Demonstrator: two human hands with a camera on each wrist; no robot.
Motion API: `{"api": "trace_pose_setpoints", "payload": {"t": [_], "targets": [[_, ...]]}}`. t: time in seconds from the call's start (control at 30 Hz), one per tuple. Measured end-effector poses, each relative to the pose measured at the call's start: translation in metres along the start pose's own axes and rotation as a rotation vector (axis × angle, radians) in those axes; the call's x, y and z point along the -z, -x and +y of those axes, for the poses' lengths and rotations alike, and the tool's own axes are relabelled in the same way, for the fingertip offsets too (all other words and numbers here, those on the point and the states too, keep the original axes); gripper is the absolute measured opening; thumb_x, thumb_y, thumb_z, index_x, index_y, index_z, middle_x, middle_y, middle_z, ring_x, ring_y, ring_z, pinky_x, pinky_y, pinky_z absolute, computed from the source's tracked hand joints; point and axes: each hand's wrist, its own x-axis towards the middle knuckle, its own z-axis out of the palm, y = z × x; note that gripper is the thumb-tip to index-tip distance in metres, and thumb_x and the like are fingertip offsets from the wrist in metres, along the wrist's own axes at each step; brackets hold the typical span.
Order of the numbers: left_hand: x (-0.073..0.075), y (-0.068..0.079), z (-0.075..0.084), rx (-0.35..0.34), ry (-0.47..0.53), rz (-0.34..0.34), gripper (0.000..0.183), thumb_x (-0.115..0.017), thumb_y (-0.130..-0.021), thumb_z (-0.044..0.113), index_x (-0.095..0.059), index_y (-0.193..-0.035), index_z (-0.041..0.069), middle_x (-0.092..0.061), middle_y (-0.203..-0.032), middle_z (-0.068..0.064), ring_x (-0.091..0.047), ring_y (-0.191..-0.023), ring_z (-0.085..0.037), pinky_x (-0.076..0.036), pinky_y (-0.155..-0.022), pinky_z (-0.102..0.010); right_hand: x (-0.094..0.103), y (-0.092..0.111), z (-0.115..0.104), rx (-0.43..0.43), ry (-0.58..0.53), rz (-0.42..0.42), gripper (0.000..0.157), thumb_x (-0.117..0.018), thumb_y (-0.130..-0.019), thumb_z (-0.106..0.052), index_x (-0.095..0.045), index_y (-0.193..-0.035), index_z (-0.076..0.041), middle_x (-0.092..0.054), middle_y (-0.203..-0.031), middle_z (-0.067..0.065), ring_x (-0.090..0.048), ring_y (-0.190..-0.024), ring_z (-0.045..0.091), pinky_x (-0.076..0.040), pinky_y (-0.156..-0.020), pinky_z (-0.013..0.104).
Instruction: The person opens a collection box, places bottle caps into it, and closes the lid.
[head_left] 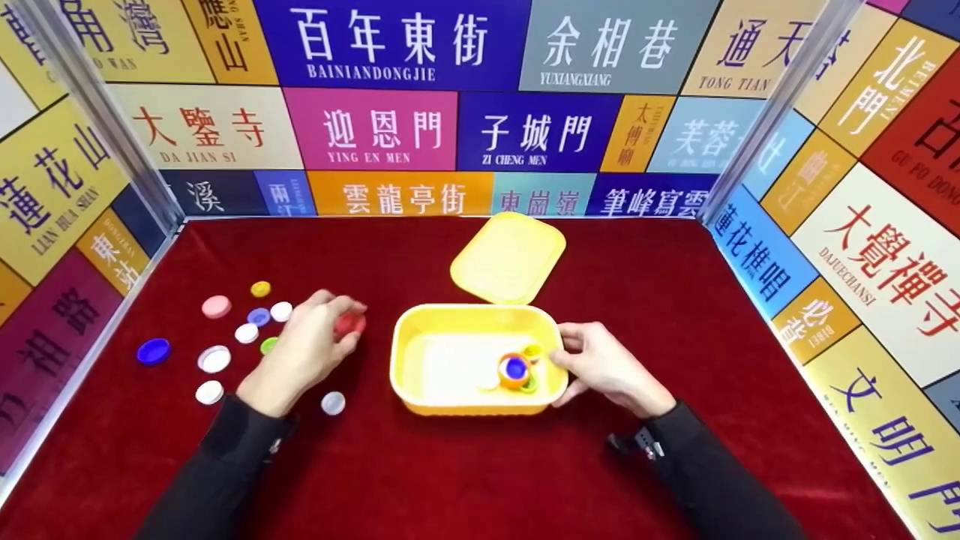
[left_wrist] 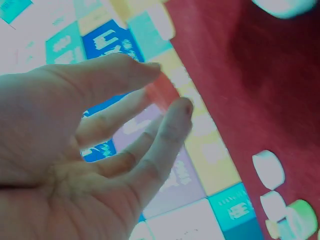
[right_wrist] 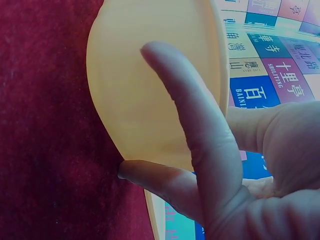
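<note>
My left hand (head_left: 304,349) is over the left part of the table, pinching a red bottle cap (head_left: 349,324) between thumb and fingertips. In the left wrist view the red cap (left_wrist: 162,91) shows partly, the fingers covering the rest. My right hand (head_left: 607,367) holds the right end of a yellow plastic box (head_left: 480,409), fingers spread around its end wall. The right wrist view shows fingers (right_wrist: 210,130) lying across the box's outer side. Inside the box, at its right, lie several caps, among them an orange one (head_left: 505,377) with a blue one (head_left: 516,367) over it.
Several loose caps lie on the red cloth at left, including a dark blue one (head_left: 154,351), a pink one (head_left: 217,306) and a white one (head_left: 210,391). A translucent cap (head_left: 333,403) lies nearer. The yellow lid (head_left: 510,255) rests behind the box. Printed panels (head_left: 371,127) enclose the table.
</note>
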Motion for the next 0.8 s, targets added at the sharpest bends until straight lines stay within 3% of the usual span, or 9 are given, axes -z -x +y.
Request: {"api": "trace_pose_setpoints", "payload": {"t": [0.2,0.33,0.5,0.8], "targets": [[-0.007,0.001,0.028,-0.092,0.066,0.063,0.037,-0.090,-0.098,0.002,-0.083,-0.133,0.005,-0.074,-0.119,-0.020,-0.075,-0.098,-0.033,-0.072,-0.092,-0.049,0.000,0.000,0.000,0.003,0.012,0.002,0.047,-0.060,-0.112,0.003,-0.059,-0.159,0.010,-0.074,-0.142,0.037,-0.086,-0.101,0.052,-0.074,-0.070,0.054],[-0.015,0.004,0.044,-0.188,0.104,0.077,0.036,-0.091,-0.096,0.000,-0.083,-0.131,0.001,-0.073,-0.117,-0.021,-0.077,-0.099,-0.032,-0.074,-0.090,-0.044,0.000,0.000,0.000,0.003,0.008,0.004,0.048,-0.059,-0.112,0.004,-0.059,-0.159,0.011,-0.074,-0.143,0.037,-0.086,-0.102,0.052,-0.074,-0.070,0.054],[-0.029,0.008,0.057,-0.301,0.075,0.053,0.033,-0.091,-0.094,-0.002,-0.082,-0.126,0.001,-0.073,-0.115,-0.018,-0.077,-0.099,-0.030,-0.072,-0.088,-0.040,0.000,0.000,-0.001,0.000,0.013,0.009,0.048,-0.060,-0.111,0.004,-0.059,-0.159,0.011,-0.074,-0.143,0.037,-0.086,-0.103,0.052,-0.074,-0.071,0.054],[-0.043,0.016,0.066,-0.383,-0.052,-0.033,0.036,-0.092,-0.095,0.001,-0.082,-0.129,0.003,-0.075,-0.118,-0.014,-0.075,-0.102,-0.027,-0.070,-0.092,-0.039,0.001,0.001,-0.002,-0.006,0.043,0.014,0.048,-0.063,-0.112,0.001,-0.060,-0.159,0.009,-0.075,-0.145,0.034,-0.087,-0.104,0.049,-0.074,-0.071,0.051]]}}
